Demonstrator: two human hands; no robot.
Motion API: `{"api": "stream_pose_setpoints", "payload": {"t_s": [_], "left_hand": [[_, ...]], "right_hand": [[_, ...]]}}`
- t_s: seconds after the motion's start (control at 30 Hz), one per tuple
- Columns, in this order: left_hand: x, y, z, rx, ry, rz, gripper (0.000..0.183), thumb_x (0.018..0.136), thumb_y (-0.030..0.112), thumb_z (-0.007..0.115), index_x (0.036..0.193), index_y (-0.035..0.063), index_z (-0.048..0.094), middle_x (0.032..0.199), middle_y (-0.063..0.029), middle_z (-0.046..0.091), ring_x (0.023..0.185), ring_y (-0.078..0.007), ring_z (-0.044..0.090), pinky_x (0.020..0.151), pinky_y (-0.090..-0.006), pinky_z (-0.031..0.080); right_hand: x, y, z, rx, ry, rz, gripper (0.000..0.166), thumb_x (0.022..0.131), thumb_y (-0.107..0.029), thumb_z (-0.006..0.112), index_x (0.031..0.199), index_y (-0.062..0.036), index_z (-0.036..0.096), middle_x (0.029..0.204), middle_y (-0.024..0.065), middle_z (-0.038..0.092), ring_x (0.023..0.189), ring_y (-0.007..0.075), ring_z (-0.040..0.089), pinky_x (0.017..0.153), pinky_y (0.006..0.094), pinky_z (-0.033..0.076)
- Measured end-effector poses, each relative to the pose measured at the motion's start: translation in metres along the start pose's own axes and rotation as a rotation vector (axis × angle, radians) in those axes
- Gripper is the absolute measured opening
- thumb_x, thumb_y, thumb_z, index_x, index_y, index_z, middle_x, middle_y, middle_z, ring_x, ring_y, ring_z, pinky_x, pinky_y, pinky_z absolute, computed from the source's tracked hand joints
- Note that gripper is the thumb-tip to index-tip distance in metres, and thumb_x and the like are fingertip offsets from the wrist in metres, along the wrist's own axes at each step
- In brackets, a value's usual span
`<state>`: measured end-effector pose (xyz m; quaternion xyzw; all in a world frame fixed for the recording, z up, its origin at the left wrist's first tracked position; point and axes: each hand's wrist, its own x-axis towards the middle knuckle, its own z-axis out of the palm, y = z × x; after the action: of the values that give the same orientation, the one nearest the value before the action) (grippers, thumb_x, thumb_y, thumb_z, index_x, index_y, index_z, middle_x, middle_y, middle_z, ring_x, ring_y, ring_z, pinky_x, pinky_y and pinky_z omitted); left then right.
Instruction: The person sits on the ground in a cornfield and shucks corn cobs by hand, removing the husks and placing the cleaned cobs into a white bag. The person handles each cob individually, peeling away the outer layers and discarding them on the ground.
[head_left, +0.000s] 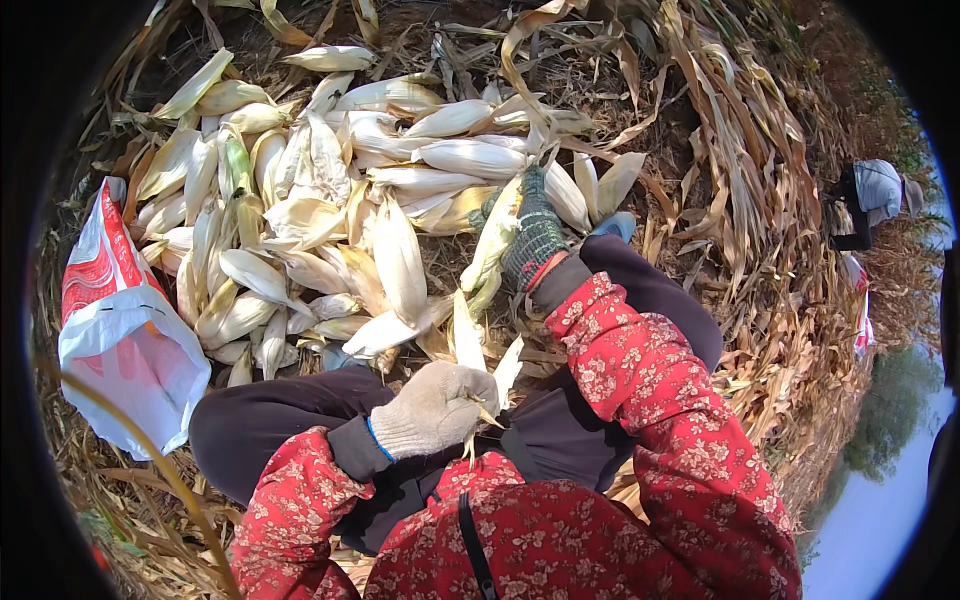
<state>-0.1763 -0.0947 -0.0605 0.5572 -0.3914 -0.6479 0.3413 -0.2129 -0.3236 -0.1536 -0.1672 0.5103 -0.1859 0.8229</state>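
My right hand (534, 229), in a dark green knitted glove, grips a partly opened ear of corn (491, 244). A few yellow kernels show near its upper end, and pale husk still covers the rest. Close to my lap, my left hand (439, 409) in a beige knitted glove is closed on torn strips of corn husk (468, 337), which stick out above and below the fist. In front of my folded legs lies a heap of corn ears in dry husks (322, 217). One upright ear (399, 259) leans between the heap and my hands.
A white and red woven plastic sack (135, 352) lies at the left with its mouth towards me. Dry corn stalks and leaves (742, 142) cover the ground on the right. Further off at the right edge, a person (874, 195) bends over near another sack (860, 304).
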Motion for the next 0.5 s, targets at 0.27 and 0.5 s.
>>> {"api": "stream_pose_setpoints", "payload": {"t_s": [0.27,0.5], "left_hand": [[0.004,-0.065,0.025,0.486,0.161,0.030,0.032,0.080,0.009,0.057,0.112,0.0050,0.056,0.101,-0.0184,0.061,0.101,-0.0383,0.060,0.086,-0.0448,0.049],[0.006,-0.012,-0.043,0.388,0.366,-0.131,0.046,0.093,0.030,0.055,0.128,0.0004,0.053,0.123,-0.0220,0.060,0.108,-0.0341,0.062,0.095,-0.0406,0.048]], "right_hand": [[0.005,0.017,0.004,-0.060,-0.394,-0.045,0.032,0.098,-0.041,0.056,0.111,-0.0119,0.062,0.086,0.0041,0.066,0.072,0.0199,0.065,0.064,0.0305,0.056],[-0.020,0.026,-0.021,-1.692,-0.461,-1.209,0.053,0.095,-0.005,0.039,0.145,0.0096,0.030,0.146,0.0286,0.038,0.129,0.0343,0.047,0.107,0.0382,0.037]]}}
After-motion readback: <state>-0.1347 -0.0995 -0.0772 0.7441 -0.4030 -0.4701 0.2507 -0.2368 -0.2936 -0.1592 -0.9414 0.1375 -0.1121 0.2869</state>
